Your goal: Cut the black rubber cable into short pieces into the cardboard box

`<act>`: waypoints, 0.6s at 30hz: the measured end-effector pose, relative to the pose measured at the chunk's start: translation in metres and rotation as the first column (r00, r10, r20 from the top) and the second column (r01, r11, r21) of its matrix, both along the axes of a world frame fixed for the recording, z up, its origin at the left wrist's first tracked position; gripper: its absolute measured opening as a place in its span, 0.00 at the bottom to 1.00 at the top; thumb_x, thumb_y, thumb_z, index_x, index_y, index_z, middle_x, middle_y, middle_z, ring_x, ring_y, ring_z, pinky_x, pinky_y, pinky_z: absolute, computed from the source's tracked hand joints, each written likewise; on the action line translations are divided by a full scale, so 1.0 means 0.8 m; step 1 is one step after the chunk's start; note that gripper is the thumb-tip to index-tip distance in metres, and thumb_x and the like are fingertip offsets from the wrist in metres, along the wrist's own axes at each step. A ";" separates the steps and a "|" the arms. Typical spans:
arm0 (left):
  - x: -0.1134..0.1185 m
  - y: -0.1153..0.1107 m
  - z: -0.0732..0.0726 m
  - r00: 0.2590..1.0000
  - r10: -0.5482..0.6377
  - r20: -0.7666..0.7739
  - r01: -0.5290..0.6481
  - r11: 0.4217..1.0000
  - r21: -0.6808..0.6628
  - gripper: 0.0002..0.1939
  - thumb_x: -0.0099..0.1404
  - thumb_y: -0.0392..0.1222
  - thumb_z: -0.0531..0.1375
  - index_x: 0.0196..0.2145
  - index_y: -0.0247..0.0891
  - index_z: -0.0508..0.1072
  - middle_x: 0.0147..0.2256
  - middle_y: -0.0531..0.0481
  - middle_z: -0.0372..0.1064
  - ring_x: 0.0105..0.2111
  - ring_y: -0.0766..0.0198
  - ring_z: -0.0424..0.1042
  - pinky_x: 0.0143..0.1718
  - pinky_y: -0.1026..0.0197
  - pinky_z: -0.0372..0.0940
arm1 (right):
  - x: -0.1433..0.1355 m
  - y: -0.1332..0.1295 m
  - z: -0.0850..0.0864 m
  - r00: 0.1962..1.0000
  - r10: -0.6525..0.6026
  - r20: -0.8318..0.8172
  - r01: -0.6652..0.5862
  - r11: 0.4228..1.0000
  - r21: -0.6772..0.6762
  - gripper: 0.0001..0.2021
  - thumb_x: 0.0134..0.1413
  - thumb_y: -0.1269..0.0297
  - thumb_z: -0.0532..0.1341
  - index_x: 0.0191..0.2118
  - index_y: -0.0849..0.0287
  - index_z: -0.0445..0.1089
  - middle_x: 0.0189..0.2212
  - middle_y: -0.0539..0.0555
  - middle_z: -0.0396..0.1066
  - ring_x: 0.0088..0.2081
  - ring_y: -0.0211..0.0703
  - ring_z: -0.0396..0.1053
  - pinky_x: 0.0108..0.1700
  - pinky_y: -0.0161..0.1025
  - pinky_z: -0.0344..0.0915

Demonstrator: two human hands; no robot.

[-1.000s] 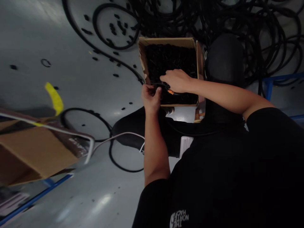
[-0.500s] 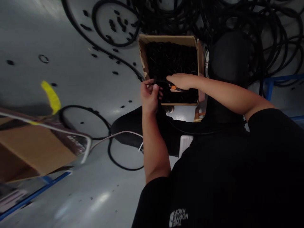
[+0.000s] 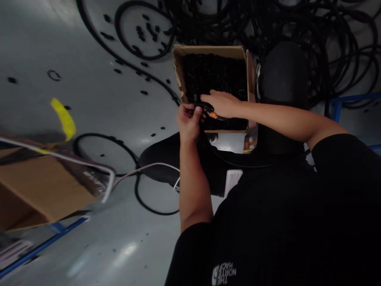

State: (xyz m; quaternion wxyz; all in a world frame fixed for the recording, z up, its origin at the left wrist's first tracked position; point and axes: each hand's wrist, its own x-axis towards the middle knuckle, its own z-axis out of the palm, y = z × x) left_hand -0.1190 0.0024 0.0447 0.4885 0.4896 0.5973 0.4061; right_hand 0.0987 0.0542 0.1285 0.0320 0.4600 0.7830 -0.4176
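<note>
Seemingly upside down in the head view, two bare hands meet over the near edge of an open cardboard box (image 3: 212, 51) packed with small black parts. The left hand (image 3: 187, 121) has its fingers (image 3: 195, 113) pinched shut on one end of a thin black cable piece (image 3: 200, 105), which sits between the two hands just above the box rim. The right hand (image 3: 223, 104) is clenched around a small tool with orange handles (image 3: 214, 116); its tip meets the cable piece, though the contact itself is too dark to make out. The cable piece looks light, rubbery and bendy, so it likely flops unless held close to the end being worked, where the left hand already pinches it. Loops of black hose (image 3: 297, 20) sprawl over the grey floor (image 3: 89, 67) beyond the box, and another cardboard box (image 3: 41, 186) lies at the left
</note>
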 end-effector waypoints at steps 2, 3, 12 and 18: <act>-0.003 -0.001 -0.005 1.000 0.018 0.003 -0.018 1.000 0.002 0.46 0.59 0.88 0.74 0.42 0.46 0.61 0.35 0.53 0.71 0.29 0.64 0.73 0.29 0.63 0.64 | 0.001 0.000 0.006 1.000 -0.004 -0.002 0.004 1.000 -0.009 0.18 0.83 0.62 0.59 0.68 0.54 0.76 0.61 0.62 0.79 0.54 0.55 0.79 0.51 0.43 0.65; -0.005 -0.002 -0.007 1.000 0.023 0.010 -0.023 1.000 -0.002 0.46 0.60 0.88 0.74 0.42 0.46 0.62 0.36 0.52 0.72 0.30 0.64 0.73 0.29 0.63 0.64 | 0.001 0.000 0.008 1.000 -0.002 -0.005 0.001 1.000 -0.014 0.17 0.83 0.63 0.59 0.67 0.54 0.77 0.60 0.62 0.79 0.55 0.56 0.79 0.51 0.43 0.65; -0.009 -0.008 -0.009 0.993 -0.011 0.121 0.026 0.992 -0.122 0.40 0.62 0.81 0.78 0.43 0.47 0.66 0.31 0.56 0.72 0.22 0.69 0.66 0.19 0.65 0.52 | 0.008 0.013 -0.008 0.995 0.092 0.023 -0.093 0.995 0.027 0.19 0.77 0.67 0.63 0.68 0.56 0.77 0.62 0.63 0.78 0.54 0.56 0.79 0.52 0.43 0.66; -0.008 -0.006 0.016 0.985 0.002 0.172 0.029 0.984 -0.176 0.34 0.72 0.74 0.76 0.40 0.46 0.66 0.29 0.56 0.70 0.20 0.70 0.63 0.18 0.65 0.51 | 0.013 0.020 -0.005 0.987 0.163 -0.007 -0.163 0.985 0.054 0.20 0.78 0.63 0.64 0.69 0.53 0.76 0.64 0.62 0.76 0.57 0.59 0.77 0.56 0.45 0.65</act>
